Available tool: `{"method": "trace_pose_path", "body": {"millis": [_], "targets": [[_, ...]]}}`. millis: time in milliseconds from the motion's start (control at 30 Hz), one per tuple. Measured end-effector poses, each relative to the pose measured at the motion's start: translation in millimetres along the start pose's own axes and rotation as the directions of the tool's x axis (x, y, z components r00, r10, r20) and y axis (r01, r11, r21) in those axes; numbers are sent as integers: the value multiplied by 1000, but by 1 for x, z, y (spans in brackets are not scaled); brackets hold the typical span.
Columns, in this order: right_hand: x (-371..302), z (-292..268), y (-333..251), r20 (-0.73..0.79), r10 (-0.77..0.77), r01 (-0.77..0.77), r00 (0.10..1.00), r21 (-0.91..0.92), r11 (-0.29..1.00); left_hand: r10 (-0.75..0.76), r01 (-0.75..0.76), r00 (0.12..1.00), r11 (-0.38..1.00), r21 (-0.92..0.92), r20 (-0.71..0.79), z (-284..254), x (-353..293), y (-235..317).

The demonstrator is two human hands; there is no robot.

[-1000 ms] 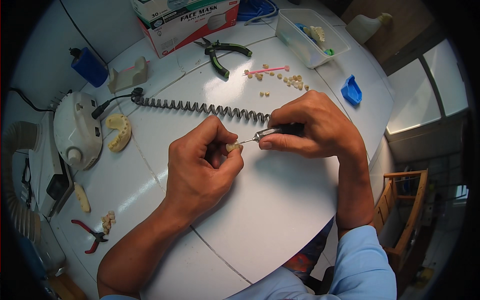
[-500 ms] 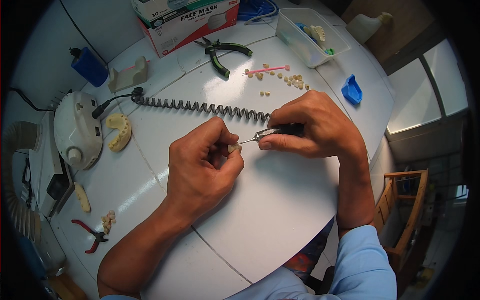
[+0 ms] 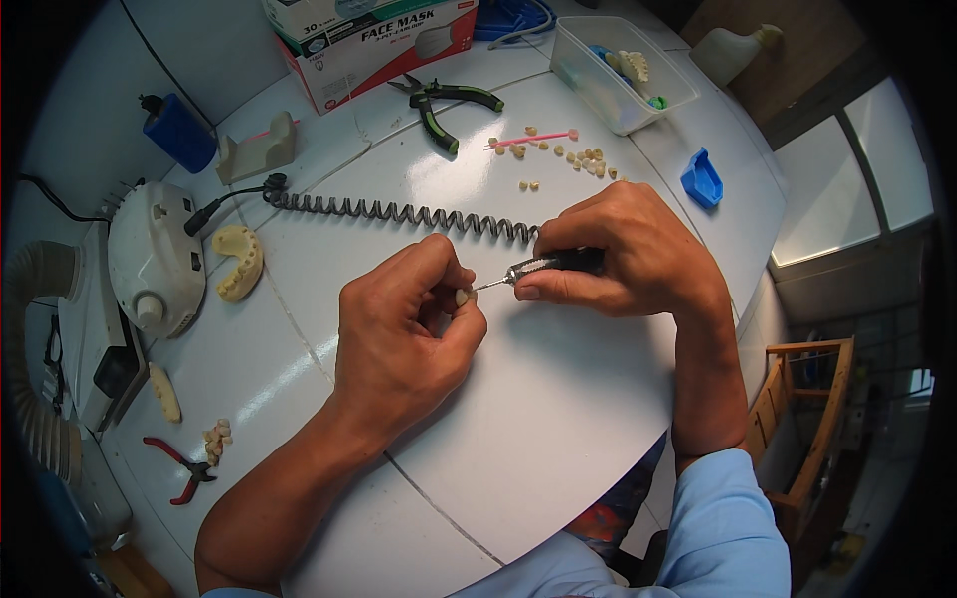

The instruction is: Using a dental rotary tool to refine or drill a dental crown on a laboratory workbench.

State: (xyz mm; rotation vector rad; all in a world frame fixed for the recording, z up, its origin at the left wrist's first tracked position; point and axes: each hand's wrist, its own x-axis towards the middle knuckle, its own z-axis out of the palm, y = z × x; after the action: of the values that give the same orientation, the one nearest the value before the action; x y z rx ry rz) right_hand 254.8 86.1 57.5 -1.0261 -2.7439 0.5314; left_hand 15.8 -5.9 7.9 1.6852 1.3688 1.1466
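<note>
Over the middle of the white tiled table, my left hand [image 3: 409, 329] pinches a small cream dental crown [image 3: 463, 296] between thumb and fingertips. My right hand [image 3: 633, 254] is closed around a dark rotary handpiece [image 3: 558, 263] with a silver nose. The thin bur [image 3: 491, 285] points left and its tip meets, or nearly meets, the crown; the exact contact is too small to tell. A black coiled cord [image 3: 399, 211] stretches from the handpiece leftward to a white control unit [image 3: 158, 259].
Several loose crowns [image 3: 588, 161] and a pink stick [image 3: 533, 140] lie beyond my hands. Farther back are green-handled pliers [image 3: 439, 105], a mask box [image 3: 389, 50] and a clear tub [image 3: 623, 100]. A dental cast [image 3: 237, 263] and red-handled cutters [image 3: 182, 468] sit left; a blue tray [image 3: 702, 179] sits right.
The crown has turned slightly in my left fingertips. Both hands and the handpiece stay almost where they were.
</note>
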Motion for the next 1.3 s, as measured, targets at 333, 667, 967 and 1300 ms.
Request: {"method": "trace_pose_path", "body": {"millis": [333,667,967,1300], "targets": [[1,-1,-2,9,10,-10,1000,-14,1000,1,-1,1000,1000,8,-1,0,0,-1],[0,1,0,-6,1,-1,1000,-7,1000,2,-2,1000,1000,-2,-1,0,0,-1],[-1,1,0,-9,-1,1,1000,-1,1000,1,-1,1000,1000,-12,-2,1,0,-1],[-1,-1,-2,5,14,-14,1000,-28,1000,-12,12,1000,1000,-21,0,1,-1,-1]]}}
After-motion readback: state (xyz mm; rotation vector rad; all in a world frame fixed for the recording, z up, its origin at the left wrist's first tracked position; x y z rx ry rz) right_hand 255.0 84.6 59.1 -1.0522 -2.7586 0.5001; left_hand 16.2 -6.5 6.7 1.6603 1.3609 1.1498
